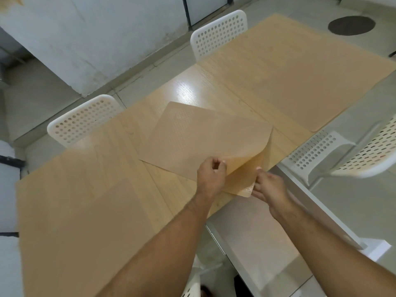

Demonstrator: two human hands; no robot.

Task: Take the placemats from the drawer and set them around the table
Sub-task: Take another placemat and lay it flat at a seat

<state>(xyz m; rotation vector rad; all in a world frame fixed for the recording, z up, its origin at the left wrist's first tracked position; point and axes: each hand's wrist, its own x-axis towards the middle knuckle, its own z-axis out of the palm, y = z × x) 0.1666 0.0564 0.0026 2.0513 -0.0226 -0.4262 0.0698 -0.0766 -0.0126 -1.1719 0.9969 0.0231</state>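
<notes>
A tan textured placemat lies slanted on the middle of the wooden table. Its near right corner is curled upward. My left hand pinches that lifted edge from the left. My right hand holds the corner beneath it at the table's near edge. I cannot tell whether this is one mat or two stacked together. A larger placemat lies flat at the far right end. Another placemat lies flat at the near left end.
Two white perforated chairs stand along the table's far side. More white chairs stand to the right. What looks like an open white drawer juts out below the table's near edge. Tiled floor surrounds the table.
</notes>
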